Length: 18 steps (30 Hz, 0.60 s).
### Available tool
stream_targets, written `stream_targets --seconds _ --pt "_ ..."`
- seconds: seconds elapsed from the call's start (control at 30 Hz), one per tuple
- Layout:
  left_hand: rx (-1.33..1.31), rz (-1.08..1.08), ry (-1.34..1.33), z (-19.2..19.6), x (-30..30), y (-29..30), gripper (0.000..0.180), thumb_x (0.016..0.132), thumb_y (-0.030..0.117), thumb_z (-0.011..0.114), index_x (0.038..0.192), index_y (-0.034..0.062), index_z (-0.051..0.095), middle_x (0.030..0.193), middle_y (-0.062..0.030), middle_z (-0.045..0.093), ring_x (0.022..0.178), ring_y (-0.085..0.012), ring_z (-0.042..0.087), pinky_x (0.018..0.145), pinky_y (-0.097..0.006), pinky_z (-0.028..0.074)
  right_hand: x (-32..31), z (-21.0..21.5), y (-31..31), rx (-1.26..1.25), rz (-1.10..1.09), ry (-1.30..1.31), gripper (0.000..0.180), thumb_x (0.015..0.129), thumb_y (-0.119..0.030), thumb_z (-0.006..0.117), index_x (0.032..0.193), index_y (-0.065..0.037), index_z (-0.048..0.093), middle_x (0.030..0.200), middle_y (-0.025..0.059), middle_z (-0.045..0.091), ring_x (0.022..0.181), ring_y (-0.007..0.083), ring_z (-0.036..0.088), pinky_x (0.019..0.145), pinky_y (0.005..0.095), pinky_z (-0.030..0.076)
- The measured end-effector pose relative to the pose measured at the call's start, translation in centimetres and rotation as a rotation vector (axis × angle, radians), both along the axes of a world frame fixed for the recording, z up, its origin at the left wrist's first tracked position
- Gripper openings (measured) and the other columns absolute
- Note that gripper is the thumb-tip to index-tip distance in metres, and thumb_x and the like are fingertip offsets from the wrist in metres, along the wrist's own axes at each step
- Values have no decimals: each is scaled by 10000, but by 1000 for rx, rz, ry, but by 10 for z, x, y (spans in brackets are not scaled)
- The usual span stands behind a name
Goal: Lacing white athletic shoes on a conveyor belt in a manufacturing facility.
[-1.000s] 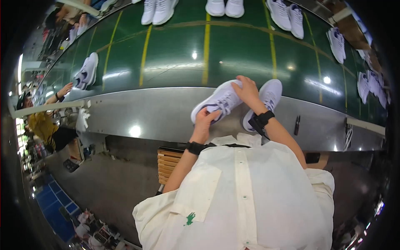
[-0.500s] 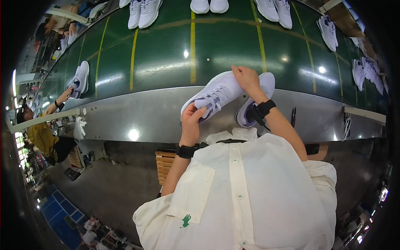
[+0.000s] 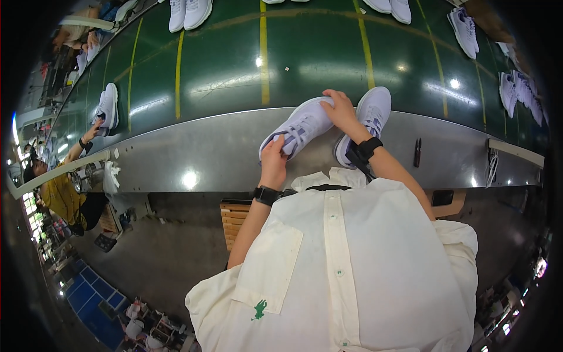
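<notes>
The left hand is pinching the laces near the heel end of a white sneaker, while the right hand is curling its fingers over the toe end, holding it tilted above the steel bench ledge. Its mate sneaker is lying just beside, partly behind the right wrist. More sneakers are sitting on the green conveyor belt; a dark pen is lying to the right.

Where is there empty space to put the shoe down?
Bare metal ledge lies left of the left hand, and between the second shoe and the dark pen. The green belt ahead is open. It is crowded around the held shoe.
</notes>
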State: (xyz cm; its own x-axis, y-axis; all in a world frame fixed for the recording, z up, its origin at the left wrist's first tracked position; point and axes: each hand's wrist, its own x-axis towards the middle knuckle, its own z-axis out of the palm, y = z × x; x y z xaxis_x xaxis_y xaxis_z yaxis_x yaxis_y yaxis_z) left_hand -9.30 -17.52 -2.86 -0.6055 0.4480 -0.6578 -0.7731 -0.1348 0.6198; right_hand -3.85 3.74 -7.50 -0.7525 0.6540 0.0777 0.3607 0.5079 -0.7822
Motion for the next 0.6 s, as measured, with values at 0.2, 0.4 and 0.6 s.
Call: stream_targets --seconds 0.2,0.4,0.6 --pt "-12 51 -49 -10 -3 6 208 880 178 524 1013 20 549 995 -42 579 895 -127 549 813 -266 425 17 30 -22 -45 9 6 242 737 -113 606 973 -68 581 791 89 616 730 209 600 694 300 470" --pt "15 75 -108 -11 -3 11 192 879 158 512 1016 28 546 996 -47 575 915 -137 541 814 -283 429 27 23 -61 -712 -55 -24 235 702 -65 616 933 -57 569 736 43 614 666 138 595 617 258 475" --pt "13 56 -121 -10 -5 10 174 868 147 518 999 37 553 989 -46 580 900 -142 551 804 -285 433 26 29 -63 -547 -9 -118 273 705 -44 629 965 -41 546 757 34 599 670 98 576 627 227 469"
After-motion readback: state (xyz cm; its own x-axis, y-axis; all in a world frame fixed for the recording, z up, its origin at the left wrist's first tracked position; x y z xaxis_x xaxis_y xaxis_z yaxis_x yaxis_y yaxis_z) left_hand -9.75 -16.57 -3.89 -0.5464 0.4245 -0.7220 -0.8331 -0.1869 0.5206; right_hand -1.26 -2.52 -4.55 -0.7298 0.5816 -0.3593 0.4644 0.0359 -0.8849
